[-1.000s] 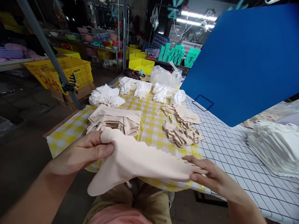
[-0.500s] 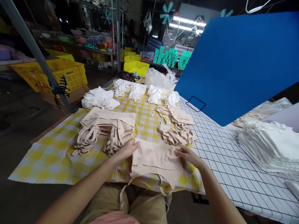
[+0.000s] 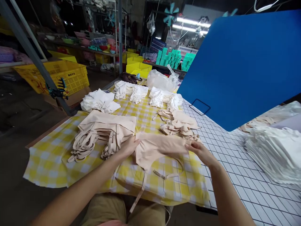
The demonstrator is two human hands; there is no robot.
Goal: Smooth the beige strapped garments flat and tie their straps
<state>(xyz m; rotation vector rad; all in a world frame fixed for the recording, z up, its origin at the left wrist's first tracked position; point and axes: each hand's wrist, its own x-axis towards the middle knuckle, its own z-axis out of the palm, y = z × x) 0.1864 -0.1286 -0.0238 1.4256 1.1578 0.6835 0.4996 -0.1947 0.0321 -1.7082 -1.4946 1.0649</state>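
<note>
A beige camisole-like garment with thin straps (image 3: 160, 147) is stretched between my two hands above the checked cloth. My left hand (image 3: 130, 146) pinches its left upper corner, and my right hand (image 3: 199, 152) grips the right end. One strap dangles over the table's front edge; another curls on the cloth. Just left of my left hand lies a neat stack of beige garments (image 3: 107, 122), their straps bunched toward me. Beyond my right hand is a loose, crumpled heap of beige garments (image 3: 178, 124).
Yellow-and-white checked cloth (image 3: 54, 166) covers the table. White garment stacks (image 3: 164, 95) and a plastic bag (image 3: 162, 80) sit farther back. At right, a blue board (image 3: 244, 69) rises over a grid-patterned surface (image 3: 240, 175) with a white stack (image 3: 272, 153). A metal post (image 3: 39, 62) stands left.
The garment has been lifted and pulled wider, its front edge rising off my lap side. My right hand has moved right and slightly up. The stacks stay put.
</note>
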